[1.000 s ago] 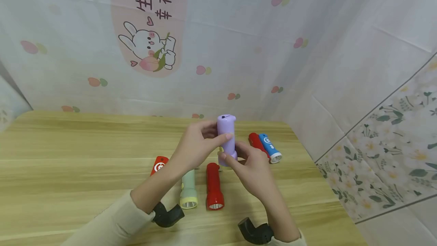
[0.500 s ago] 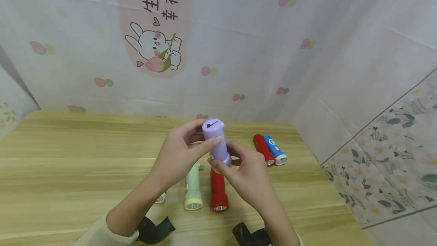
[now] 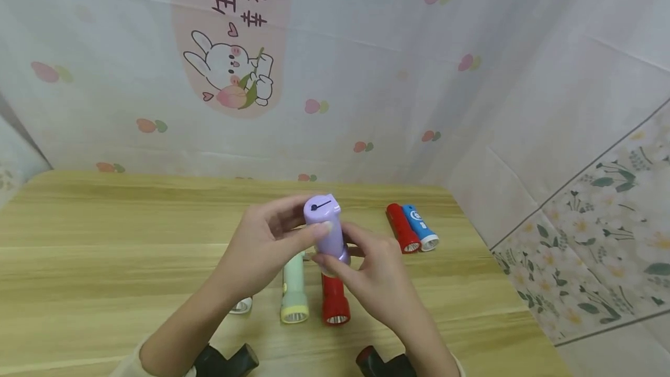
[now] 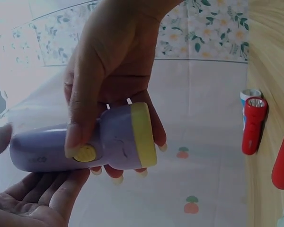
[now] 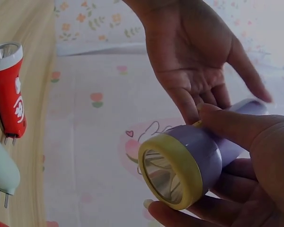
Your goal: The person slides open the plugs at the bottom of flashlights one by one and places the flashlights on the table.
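A purple flashlight (image 3: 331,237) is held in the air between both hands, its tail end with a black slot tilted towards the head camera. My left hand (image 3: 256,243) holds the tail half, thumb on the near side and fingers behind. My right hand (image 3: 374,263) grips the head end. In the left wrist view, the right thumb (image 4: 75,137) rests at the edge of the yellow switch (image 4: 85,153), and its fingers wrap behind the yellow-rimmed head. The clear lens (image 5: 163,177) shows in the right wrist view and looks unlit.
On the wooden table (image 3: 131,237) below lie a pale green flashlight (image 3: 295,298) and a red one (image 3: 335,307). A red-and-white flashlight (image 5: 8,90) is mostly behind the left forearm. Further right, a red (image 3: 403,230) and a blue flashlight (image 3: 420,228) lie side by side.
Both hands have brought the purple flashlight left and slightly down. It has tipped from nearly upright, so its tail end faces the head camera more. The flashlights on the table stay put.
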`<action>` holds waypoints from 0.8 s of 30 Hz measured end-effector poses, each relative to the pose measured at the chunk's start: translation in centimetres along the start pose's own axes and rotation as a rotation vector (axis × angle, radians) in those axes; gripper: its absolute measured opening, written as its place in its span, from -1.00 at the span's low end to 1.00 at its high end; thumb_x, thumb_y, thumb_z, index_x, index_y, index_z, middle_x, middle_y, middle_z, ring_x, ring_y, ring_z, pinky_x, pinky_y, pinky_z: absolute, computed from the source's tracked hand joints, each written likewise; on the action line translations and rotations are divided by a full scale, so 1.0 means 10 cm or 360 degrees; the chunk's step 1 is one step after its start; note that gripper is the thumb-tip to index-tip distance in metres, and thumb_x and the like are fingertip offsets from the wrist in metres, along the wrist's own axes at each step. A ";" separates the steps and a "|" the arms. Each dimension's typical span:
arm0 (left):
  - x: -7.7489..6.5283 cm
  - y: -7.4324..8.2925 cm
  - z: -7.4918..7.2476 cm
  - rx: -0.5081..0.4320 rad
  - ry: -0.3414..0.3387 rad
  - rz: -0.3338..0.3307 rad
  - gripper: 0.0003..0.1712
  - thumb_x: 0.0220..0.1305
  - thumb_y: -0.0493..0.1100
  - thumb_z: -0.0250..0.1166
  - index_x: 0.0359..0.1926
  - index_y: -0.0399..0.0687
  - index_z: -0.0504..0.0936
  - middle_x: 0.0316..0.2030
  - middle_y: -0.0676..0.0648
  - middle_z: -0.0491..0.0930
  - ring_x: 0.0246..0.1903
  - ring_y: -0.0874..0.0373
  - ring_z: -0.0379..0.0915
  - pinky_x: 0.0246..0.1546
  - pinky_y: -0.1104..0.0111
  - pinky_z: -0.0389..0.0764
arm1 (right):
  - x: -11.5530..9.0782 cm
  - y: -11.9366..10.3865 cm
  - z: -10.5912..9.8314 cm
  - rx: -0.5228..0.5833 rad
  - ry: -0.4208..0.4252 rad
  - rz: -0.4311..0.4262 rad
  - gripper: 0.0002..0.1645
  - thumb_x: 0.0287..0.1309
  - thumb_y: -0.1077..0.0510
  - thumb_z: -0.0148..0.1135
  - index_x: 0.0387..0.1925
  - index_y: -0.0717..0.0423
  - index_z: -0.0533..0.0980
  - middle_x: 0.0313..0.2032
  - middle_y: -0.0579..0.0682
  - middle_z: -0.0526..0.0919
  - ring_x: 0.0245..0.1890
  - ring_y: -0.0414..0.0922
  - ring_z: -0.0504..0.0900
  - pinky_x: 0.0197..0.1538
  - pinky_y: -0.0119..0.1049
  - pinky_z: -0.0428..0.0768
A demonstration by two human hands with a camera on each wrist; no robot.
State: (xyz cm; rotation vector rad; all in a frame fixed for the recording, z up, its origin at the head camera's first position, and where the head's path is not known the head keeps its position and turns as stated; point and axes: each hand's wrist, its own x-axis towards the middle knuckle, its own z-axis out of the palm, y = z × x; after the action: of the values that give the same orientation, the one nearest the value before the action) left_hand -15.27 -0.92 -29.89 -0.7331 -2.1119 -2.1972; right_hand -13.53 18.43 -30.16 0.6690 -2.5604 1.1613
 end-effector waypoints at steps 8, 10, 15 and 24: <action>-0.03 0.07 -0.06 -0.0186 -0.0036 -0.0019 -0.59 0.53 -0.11 0.11 0.14 -0.35 0.63 0.11 -0.26 0.68 0.12 0.02 0.66 0.15 0.25 0.66 | -0.02 0.00 -0.02 -0.0133 0.0019 -0.0117 -0.56 0.08 0.07 0.54 0.02 -0.01 0.64 -0.18 -0.13 0.78 -0.30 -0.30 0.67 -0.26 -0.42 0.69; -0.03 0.09 -0.07 -0.0211 -0.0047 -0.0051 -0.59 0.52 -0.12 0.13 0.15 -0.34 0.63 0.11 -0.26 0.68 0.12 0.03 0.66 0.16 0.24 0.65 | -0.03 0.00 -0.02 -0.0152 0.0012 -0.0130 -0.55 0.08 0.06 0.54 0.03 -0.01 0.64 -0.20 -0.14 0.77 -0.34 -0.30 0.63 -0.33 -0.45 0.64; -0.01 0.09 -0.09 -0.0268 -0.0077 -0.0089 -0.58 0.49 -0.14 0.15 0.16 -0.39 0.61 0.11 -0.28 0.67 0.11 0.02 0.67 0.16 0.20 0.65 | -0.04 -0.01 -0.04 -0.0186 -0.0025 -0.0166 -0.55 0.13 0.07 0.49 0.07 0.01 0.62 -0.20 -0.13 0.76 -0.36 -0.29 0.58 -0.35 -0.46 0.61; 0.03 0.01 -0.02 -0.0352 -0.0018 -0.0115 -0.59 0.47 -0.18 0.18 0.14 -0.45 0.60 0.08 -0.26 0.69 0.08 0.09 0.68 0.15 0.18 0.66 | -0.04 0.02 -0.05 -0.0222 -0.0068 -0.0181 -0.60 0.20 0.06 0.44 0.05 0.02 0.59 -0.26 -0.12 0.75 -0.39 -0.31 0.57 -0.37 -0.47 0.60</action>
State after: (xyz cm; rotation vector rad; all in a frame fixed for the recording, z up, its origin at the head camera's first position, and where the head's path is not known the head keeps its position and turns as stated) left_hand -15.56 -1.07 -29.75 -0.6900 -1.9501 -2.4991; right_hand -13.28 18.98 -30.11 0.8024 -2.5720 0.9326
